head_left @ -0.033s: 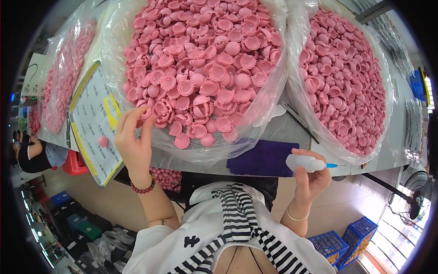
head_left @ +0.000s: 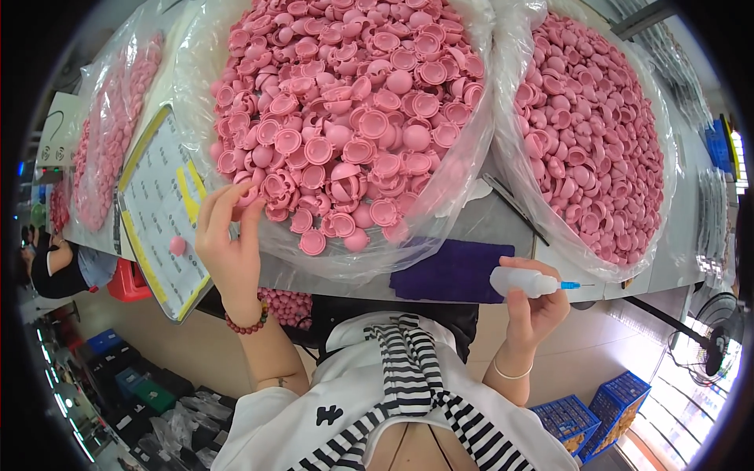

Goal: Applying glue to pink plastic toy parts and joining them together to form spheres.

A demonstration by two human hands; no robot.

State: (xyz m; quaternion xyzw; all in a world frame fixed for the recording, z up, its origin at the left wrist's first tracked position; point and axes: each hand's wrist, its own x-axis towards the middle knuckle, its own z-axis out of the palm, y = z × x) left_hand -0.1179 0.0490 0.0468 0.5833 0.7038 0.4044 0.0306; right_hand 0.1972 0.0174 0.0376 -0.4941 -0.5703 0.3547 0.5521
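Note:
At the near left edge of the big plastic bag (head_left: 463, 196) of pink plastic half-shells (head_left: 373, 123), my left hand (head_left: 228, 243) has thumb and fingers closed on a small pink piece (head_left: 247, 196). The fingers partly cover that piece. My right hand (head_left: 536, 314) grips a white squeeze bottle (head_left: 518, 280) with a blue needle tip (head_left: 570, 286). The bottle lies sideways, its needle pointing right, above the table's front edge. A folded purple cloth (head_left: 448, 271) lies just left of the bottle.
A second bag of pink pieces (head_left: 589, 141) stands at the right, with a dark metal tool (head_left: 514, 208) between the bags. To the left, a yellow-edged tray (head_left: 161, 276) carries one pink ball (head_left: 177, 246). Another person (head_left: 75, 267) is at the far left.

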